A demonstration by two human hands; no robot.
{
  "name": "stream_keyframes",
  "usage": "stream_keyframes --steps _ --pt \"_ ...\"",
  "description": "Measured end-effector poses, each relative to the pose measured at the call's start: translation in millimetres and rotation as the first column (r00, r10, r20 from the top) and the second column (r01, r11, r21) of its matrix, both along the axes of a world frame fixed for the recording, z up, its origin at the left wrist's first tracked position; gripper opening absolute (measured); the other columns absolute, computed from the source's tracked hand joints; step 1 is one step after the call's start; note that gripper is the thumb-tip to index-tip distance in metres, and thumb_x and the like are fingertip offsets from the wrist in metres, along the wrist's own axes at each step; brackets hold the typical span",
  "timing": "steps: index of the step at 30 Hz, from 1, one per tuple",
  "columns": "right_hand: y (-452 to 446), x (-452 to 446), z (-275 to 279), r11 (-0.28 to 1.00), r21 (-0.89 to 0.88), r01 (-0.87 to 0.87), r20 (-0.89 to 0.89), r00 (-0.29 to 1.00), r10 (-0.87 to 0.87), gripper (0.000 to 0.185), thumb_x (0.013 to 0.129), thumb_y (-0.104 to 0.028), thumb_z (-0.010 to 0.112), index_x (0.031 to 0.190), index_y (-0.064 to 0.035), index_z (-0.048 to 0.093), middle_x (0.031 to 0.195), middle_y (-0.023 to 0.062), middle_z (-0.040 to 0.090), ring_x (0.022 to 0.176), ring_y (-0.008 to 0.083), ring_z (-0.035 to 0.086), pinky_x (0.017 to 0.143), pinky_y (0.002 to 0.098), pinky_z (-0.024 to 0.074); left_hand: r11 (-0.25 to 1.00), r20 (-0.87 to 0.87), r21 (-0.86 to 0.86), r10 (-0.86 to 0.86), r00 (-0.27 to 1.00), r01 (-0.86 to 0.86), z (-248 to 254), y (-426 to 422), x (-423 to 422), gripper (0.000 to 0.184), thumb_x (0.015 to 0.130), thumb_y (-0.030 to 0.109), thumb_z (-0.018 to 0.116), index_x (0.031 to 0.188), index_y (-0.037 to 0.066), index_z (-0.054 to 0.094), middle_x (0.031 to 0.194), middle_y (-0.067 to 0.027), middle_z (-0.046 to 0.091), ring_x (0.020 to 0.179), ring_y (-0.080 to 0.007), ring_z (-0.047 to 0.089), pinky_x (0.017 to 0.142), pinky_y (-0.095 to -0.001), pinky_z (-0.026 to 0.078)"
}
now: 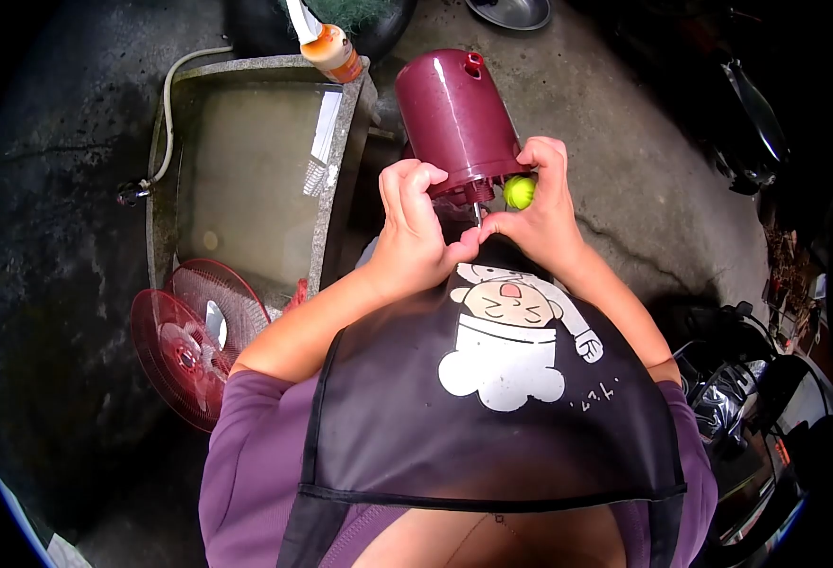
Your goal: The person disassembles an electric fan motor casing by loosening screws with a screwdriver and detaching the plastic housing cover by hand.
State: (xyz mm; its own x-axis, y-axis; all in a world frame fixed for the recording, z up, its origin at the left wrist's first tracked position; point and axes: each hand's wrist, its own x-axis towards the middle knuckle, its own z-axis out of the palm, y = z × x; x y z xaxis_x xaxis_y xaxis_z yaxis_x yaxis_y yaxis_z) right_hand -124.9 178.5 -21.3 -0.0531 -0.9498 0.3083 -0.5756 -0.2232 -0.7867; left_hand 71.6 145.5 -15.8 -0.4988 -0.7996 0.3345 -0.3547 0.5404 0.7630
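A maroon fan motor housing (459, 109) is held in front of my apron, its open front end tilted toward me. A thin metal shaft (477, 214) sticks out of that end. My left hand (409, 222) grips the left side of the rim with bent fingers, its thumb reaching to the shaft. On the other side, my right hand (546, 206) has its fingers hooked over the rim, and its thumb tip meets the left thumb by the shaft. A lime-green ribbed round piece (519, 192) shows beside the right palm; whether the hand touches it I cannot tell.
To the left stands a concrete basin (341, 189) with cloudy water, a bottle (332, 54) on its corner and a pale hose (168, 114) over its edge. Red fan guards (185, 355) lean at its near end. A metal bowl (511, 11) sits at the top.
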Motion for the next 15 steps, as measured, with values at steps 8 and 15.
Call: stream_keyframes --steps 8,15 --pt "-6 -9 15 0.994 0.041 -0.101 0.059 0.993 0.098 0.085 0.048 -0.018 0.094 0.117 -0.0074 0.046 0.115 0.0146 0.048 0.104 0.0335 0.052 0.089 0.0412 0.0466 0.996 0.031 0.076 -0.049 0.998 0.047 15 -19 10 0.081 0.063 0.012 0.09 0.124 0.003 0.038 0.115 -0.0137 0.041 0.101 -0.0236 0.05 0.086 -0.0341 0.048" --pt "-13 6 16 0.993 -0.004 0.119 -0.063 0.991 -0.119 0.061 0.063 -0.014 0.089 0.111 -0.0054 0.051 0.105 0.0117 0.056 0.099 0.031 0.057 0.086 0.0396 0.0493 0.996 0.079 -0.072 0.051 0.996 -0.045 13 -38 9 0.057 0.068 0.016 0.088 0.109 0.003 0.05 0.1 -0.0102 0.052 0.087 -0.0232 0.056 0.077 -0.0348 0.05"
